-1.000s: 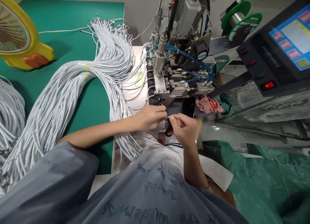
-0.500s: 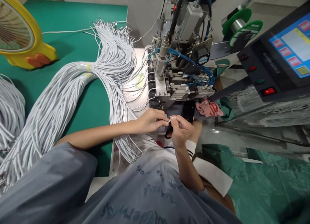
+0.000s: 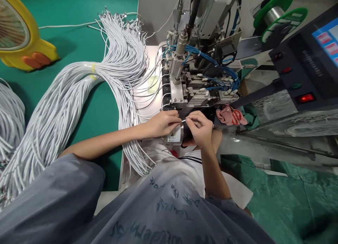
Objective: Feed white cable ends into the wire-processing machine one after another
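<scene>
My left hand [image 3: 165,123] pinches a thin white cable [image 3: 184,120] near its end, in front of the machine. Close by on the right, my right hand [image 3: 200,126] has its thumb and forefinger closed on the same short length of cable. The cable's tip is mostly hidden by the fingers. Several other white cables run into the black holders [image 3: 167,92] along the machine's left side, just beyond my left hand. A thick bundle of white cables [image 3: 71,82] lies to the left, banded with yellow tape [image 3: 93,67].
A pneumatic machine [image 3: 195,92] with blue hoses stands ahead. To its right are a solder wire spool [image 3: 274,15], a control panel [image 3: 303,68] and a pink cloth [image 3: 229,115]. A yellow fan [image 3: 34,50] stands on the green mat [image 3: 79,11].
Both hands have moved slightly up toward the machine, and the right hand has turned. More of the cable shows between the fingers. The view has shifted a little.
</scene>
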Tool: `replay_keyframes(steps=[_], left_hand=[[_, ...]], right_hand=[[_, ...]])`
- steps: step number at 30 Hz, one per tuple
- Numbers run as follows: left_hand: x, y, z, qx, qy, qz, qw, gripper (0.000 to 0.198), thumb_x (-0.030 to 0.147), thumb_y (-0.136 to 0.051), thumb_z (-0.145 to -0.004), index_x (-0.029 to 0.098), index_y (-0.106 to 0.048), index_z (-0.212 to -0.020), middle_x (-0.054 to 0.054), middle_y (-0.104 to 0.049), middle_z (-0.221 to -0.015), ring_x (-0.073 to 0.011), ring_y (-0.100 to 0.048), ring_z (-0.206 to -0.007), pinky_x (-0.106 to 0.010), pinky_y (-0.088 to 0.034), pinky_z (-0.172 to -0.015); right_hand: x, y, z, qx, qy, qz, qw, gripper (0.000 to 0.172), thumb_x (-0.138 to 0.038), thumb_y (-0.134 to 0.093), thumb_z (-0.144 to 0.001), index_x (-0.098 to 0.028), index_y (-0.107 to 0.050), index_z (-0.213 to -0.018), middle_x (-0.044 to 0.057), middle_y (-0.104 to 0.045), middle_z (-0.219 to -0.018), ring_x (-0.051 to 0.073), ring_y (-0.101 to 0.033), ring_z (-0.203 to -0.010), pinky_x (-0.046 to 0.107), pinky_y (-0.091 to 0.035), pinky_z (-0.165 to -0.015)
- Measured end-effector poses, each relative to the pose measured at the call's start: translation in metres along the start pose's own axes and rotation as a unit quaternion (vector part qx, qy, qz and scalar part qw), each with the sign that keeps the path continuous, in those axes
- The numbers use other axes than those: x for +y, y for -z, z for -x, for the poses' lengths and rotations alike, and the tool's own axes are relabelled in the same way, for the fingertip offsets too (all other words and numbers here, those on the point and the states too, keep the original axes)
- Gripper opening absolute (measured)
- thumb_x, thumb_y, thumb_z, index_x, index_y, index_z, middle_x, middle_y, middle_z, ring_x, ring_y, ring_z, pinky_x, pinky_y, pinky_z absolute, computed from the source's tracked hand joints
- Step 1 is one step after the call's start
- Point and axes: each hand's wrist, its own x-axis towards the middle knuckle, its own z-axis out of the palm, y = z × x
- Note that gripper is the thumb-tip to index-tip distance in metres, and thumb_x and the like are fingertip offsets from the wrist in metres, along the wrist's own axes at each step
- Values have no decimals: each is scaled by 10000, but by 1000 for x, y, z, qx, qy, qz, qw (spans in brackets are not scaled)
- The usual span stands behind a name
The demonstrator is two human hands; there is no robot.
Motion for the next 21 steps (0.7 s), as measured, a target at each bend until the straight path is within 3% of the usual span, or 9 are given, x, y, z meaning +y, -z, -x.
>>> replay_keyframes(steps=[4,6,7,10,12,16,21], left_hand=[[-1,1,1,-63,-28,-91,993,278,202,-409,-915,112,-670,-881,-49,-541,-785,-97,-483,-608,-220,-356,-542],[-3,1,1,-89,-40,-133,986,282,193,-394,-913,109,-663,-904,-53,-547,-805,-92,-464,-577,-226,-332,-518],[-4,2,0,-94,-39,-147,984,285,190,-386,-913,105,-659,-908,-56,-549,-815,-91,-461,-573,-229,-330,-516],[-10,3,-3,-101,4,-168,981,308,195,-360,-930,95,-647,-880,-65,-546,-834,-88,-462,-577,-232,-348,-535],[-14,4,-6,-112,37,-170,978,327,191,-343,-940,92,-640,-846,-71,-541,-847,-83,-461,-576,-233,-362,-548],[-20,4,-9,-133,70,-162,975,347,191,-329,-949,88,-634,-821,-76,-533,-873,-79,-466,-587,-229,-390,-571],[-23,0,-8,-142,85,-164,972,343,192,-329,-946,86,-646,-869,-76,-540,-854,-85,-485,-593,-225,-413,-577]], right_hand=[[-15,10,-7,-104,111,175,973,112,-181,-556,-798,-194,-641,-727,51,-605,-780,183,-521,-777,318,-432,-680],[-14,12,-11,-156,136,203,957,106,-174,-561,-794,-198,-638,-725,50,-617,-790,196,-520,-823,332,-430,-728],[-10,11,-12,-151,132,186,962,106,-182,-561,-797,-197,-634,-723,49,-619,-797,194,-528,-827,330,-433,-733],[13,5,-17,-14,57,82,995,137,-239,-540,-821,-183,-633,-736,51,-623,-815,180,-569,-807,310,-452,-707],[34,-3,-17,45,-24,28,998,178,-291,-528,-824,-174,-641,-753,51,-636,-800,176,-591,-770,297,-455,-658],[61,-19,-13,-6,-123,-42,992,224,-371,-562,-780,-167,-653,-764,36,-654,-732,169,-595,-713,274,-451,-604],[67,-30,-11,-15,-145,-76,986,208,-361,-583,-752,-164,-625,-700,19,-618,-668,140,-551,-652,258,-444,-591]])
